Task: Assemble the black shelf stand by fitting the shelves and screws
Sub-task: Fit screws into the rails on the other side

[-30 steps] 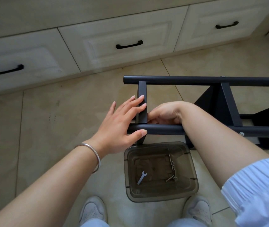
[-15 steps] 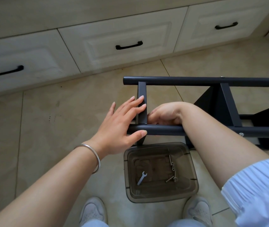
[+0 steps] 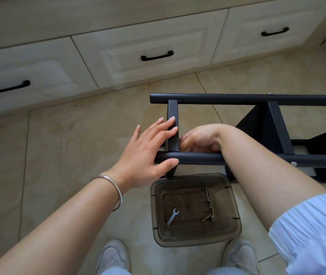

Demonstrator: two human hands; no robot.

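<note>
Shelf stand (image 3: 237, 99) lies on its side on the tiled floor (image 3: 79, 135). Left hand (image 3: 148, 151) presses flat, fingers spread, against its end crossbar (image 3: 173, 116); right hand (image 3: 199, 138) curls behind the near tube, grip unclear. Bin (image 3: 196, 240) holds a wrench (image 3: 172, 216) and screws (image 3: 209, 207).

The black shelf stand (image 3: 237, 99) looks like painted metal with a smooth, matt to faintly satin finish on its round tubes and flat crossbars, and a small bright metal screw head (image 3: 293, 163) shows on the near tube. Below it, the smoky translucent plastic bin (image 3: 235, 215) is smooth and slightly glossy, holding a dull silver metal wrench (image 3: 172, 216) and a few shiny metal screws (image 3: 209, 207). The floor (image 3: 79, 139) is glazed beige tile with a soft sheen and some stains, the drawers (image 3: 154, 40) are cream-painted, matt, with black handles, the bracelet (image 3: 114, 193) is polished silver metal, and the sleeve (image 3: 313, 235) is pale blue gathered cloth.
</note>
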